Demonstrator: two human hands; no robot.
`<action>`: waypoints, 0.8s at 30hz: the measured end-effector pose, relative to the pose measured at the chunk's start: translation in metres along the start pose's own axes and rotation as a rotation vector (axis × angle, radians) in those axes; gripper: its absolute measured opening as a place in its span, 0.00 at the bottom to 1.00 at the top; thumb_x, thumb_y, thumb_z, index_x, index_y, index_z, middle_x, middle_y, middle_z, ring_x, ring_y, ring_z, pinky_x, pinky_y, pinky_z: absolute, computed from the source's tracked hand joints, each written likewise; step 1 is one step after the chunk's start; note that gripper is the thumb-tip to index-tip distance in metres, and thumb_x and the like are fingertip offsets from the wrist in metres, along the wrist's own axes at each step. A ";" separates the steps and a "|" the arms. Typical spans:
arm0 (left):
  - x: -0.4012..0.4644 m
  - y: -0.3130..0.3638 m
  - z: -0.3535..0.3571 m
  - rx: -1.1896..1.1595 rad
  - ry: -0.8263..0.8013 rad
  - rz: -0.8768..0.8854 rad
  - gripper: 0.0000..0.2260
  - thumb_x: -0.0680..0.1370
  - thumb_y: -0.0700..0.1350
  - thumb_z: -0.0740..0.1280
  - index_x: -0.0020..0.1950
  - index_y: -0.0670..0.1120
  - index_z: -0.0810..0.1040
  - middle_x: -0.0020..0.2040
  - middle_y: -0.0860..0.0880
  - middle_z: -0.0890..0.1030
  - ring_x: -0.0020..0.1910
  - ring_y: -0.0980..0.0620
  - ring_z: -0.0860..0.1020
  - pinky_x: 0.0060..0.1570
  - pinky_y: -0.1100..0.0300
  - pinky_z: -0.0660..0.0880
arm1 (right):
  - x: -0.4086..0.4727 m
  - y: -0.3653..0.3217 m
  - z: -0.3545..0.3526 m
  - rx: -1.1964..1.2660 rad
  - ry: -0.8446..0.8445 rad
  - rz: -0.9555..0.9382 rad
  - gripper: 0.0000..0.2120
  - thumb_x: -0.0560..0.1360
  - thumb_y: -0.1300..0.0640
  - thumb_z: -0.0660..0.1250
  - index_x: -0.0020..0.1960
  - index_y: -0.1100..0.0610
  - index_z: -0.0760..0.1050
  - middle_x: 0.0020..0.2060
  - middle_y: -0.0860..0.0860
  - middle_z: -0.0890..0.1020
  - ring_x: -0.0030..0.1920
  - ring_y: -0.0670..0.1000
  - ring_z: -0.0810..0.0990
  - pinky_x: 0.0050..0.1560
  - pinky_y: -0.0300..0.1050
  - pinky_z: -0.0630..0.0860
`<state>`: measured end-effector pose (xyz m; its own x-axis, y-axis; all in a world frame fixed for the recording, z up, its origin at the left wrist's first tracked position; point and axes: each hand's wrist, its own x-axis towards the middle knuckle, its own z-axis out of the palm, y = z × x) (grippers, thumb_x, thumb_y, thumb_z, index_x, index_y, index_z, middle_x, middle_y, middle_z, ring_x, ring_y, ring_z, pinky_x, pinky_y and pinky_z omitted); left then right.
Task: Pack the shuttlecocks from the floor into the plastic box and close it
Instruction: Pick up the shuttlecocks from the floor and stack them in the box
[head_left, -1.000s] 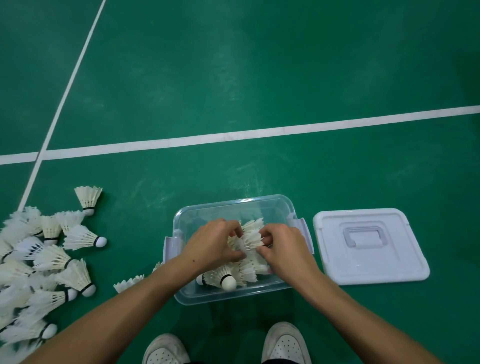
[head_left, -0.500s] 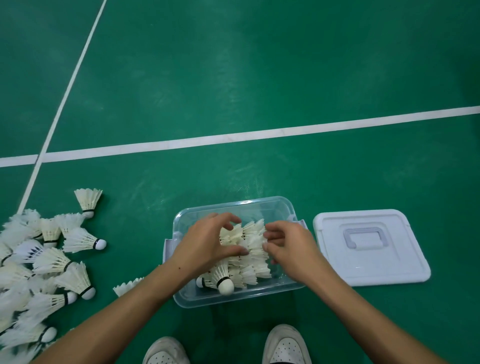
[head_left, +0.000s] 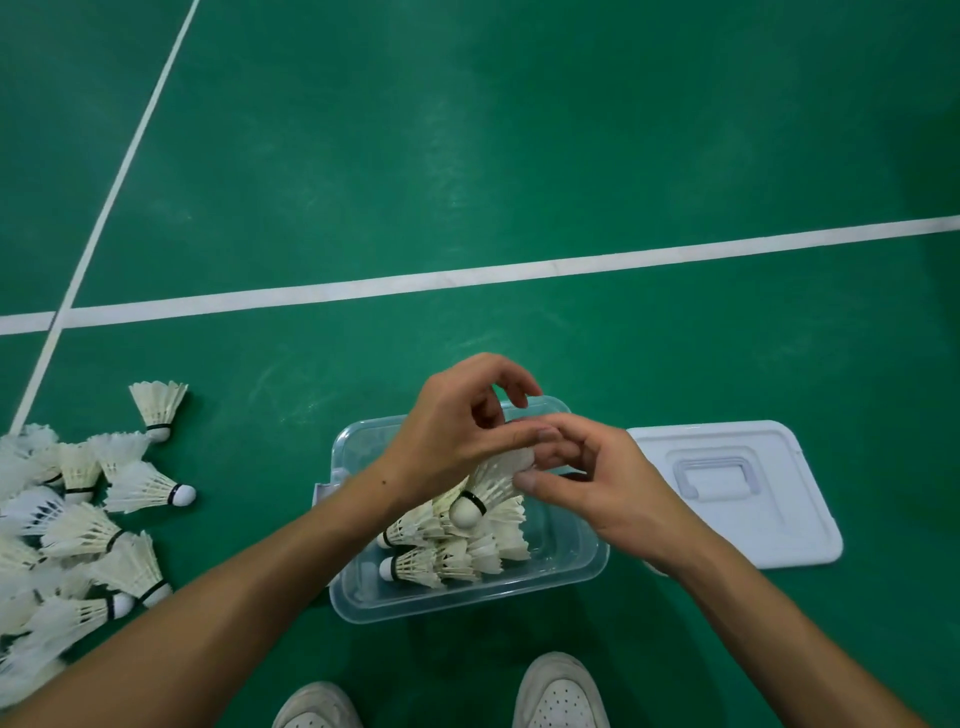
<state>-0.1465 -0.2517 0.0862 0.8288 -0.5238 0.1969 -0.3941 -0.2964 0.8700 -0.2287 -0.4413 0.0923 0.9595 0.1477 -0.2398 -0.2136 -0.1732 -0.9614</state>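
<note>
Two white shoes (head_left: 558, 693) are showing nearest, before the clear plastic box (head_left: 592, 564). Above the box, the left hand (head_left: 457, 444) and right hand (head_left: 605, 488) are pinching one shuttlecock (head_left: 491, 491), cork toward the shoes, over several lying inside. Left of the box, a shuttlecock pile (head_left: 78, 525) is lying on the floor; right, the lid (head_left: 800, 530).

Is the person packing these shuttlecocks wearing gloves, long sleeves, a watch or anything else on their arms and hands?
No. Both forearms are bare as far as the frame shows, with no sleeves in view. The left hand and right hand wear no gloves, rings, watch or wristband. Fingernails are short and unpainted. A small dark mole shows near the left wrist. The only clothing in view is a pair of white perforated sneakers.
</note>
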 end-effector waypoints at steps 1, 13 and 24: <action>-0.002 -0.002 -0.001 -0.023 0.031 -0.035 0.17 0.74 0.53 0.77 0.58 0.46 0.81 0.49 0.51 0.82 0.37 0.53 0.79 0.37 0.60 0.79 | -0.001 0.004 -0.002 0.004 0.029 -0.002 0.18 0.75 0.63 0.78 0.62 0.49 0.83 0.45 0.51 0.86 0.50 0.52 0.85 0.62 0.54 0.82; -0.051 -0.042 0.030 0.494 -0.297 -0.315 0.32 0.71 0.65 0.76 0.72 0.57 0.72 0.69 0.59 0.77 0.67 0.56 0.72 0.68 0.53 0.72 | -0.019 0.039 -0.003 -0.383 0.379 -0.058 0.22 0.78 0.58 0.75 0.67 0.40 0.76 0.47 0.43 0.83 0.48 0.46 0.82 0.46 0.49 0.82; -0.048 -0.061 0.041 0.607 -0.246 -0.338 0.30 0.68 0.70 0.74 0.67 0.61 0.75 0.58 0.60 0.79 0.60 0.54 0.72 0.61 0.52 0.71 | -0.018 0.041 0.010 -0.512 0.448 -0.065 0.23 0.78 0.56 0.74 0.68 0.39 0.73 0.47 0.37 0.81 0.48 0.43 0.82 0.49 0.54 0.82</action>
<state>-0.1782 -0.2415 0.0047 0.8588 -0.4689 -0.2066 -0.3429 -0.8256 0.4481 -0.2562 -0.4414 0.0553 0.9744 -0.2247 0.0014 -0.1448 -0.6327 -0.7608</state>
